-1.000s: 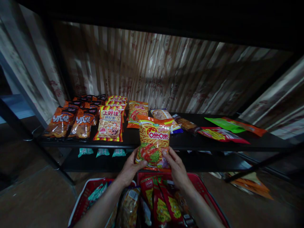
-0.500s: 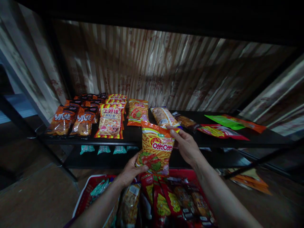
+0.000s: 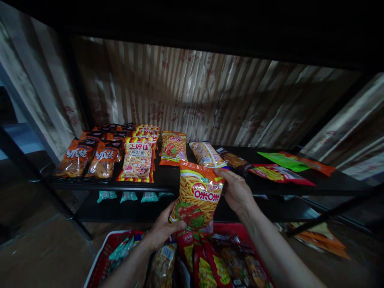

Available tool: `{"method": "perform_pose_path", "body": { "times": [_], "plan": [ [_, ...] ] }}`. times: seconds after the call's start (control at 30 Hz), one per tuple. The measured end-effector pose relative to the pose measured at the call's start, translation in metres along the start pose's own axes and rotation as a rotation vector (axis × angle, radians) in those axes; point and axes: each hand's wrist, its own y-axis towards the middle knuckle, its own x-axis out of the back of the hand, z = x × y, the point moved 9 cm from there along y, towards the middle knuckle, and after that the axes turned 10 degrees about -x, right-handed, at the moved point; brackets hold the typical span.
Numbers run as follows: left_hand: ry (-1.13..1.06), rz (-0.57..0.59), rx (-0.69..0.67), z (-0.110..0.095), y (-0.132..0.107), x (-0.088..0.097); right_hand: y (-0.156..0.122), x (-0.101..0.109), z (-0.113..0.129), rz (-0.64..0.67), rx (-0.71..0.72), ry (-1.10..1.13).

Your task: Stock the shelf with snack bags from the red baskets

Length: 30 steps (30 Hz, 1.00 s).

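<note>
I hold an orange and yellow snack bag upright in front of a black shelf. My left hand grips its lower left corner, fingers closed on it. My right hand pinches its upper right edge. Behind the bag on the shelf lies a matching orange snack bag and a clear-fronted snack bag. Below my hands a red basket holds several snack packets.
On the shelf's left stand orange packets and a red and yellow packet. Green, red and orange flat packets lie at the right. Teal packets sit on a lower shelf. More packets lie low at the right.
My right hand moved from the bag's lower edge up to its top right corner. The bag shifted slightly right and tilted, still held in front of the shelf.
</note>
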Motion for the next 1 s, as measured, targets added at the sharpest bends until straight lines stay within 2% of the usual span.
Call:
{"method": "perform_pose_path", "body": {
  "times": [0.07, 0.27, 0.37, 0.5, 0.63, 0.83, 1.0],
  "plan": [
    [0.006, -0.003, -0.018, 0.0, 0.001, 0.001, 0.003, -0.001, -0.001, 0.01, -0.018, -0.011],
    [0.022, -0.026, -0.05, -0.005, 0.002, 0.005, -0.001, -0.005, -0.015, 0.183, 0.014, -0.056],
    [0.009, -0.032, -0.089, -0.008, 0.003, 0.006, -0.009, 0.006, -0.037, 0.2, 0.01, -0.092],
    [-0.003, -0.067, -0.085, -0.008, 0.006, 0.008, -0.02, 0.024, -0.074, 0.215, -0.085, -0.12],
    [-0.059, -0.105, -0.074, -0.013, 0.009, 0.004, -0.032, 0.023, -0.099, 0.267, -0.184, -0.079],
    [-0.099, -0.158, -0.091, -0.018, 0.009, 0.005, -0.04, 0.006, -0.106, 0.278, -0.193, -0.025],
    [-0.182, -0.142, -0.071, -0.02, 0.007, 0.004, -0.039, 0.005, -0.106, 0.267, -0.185, 0.014]
  ]
}}
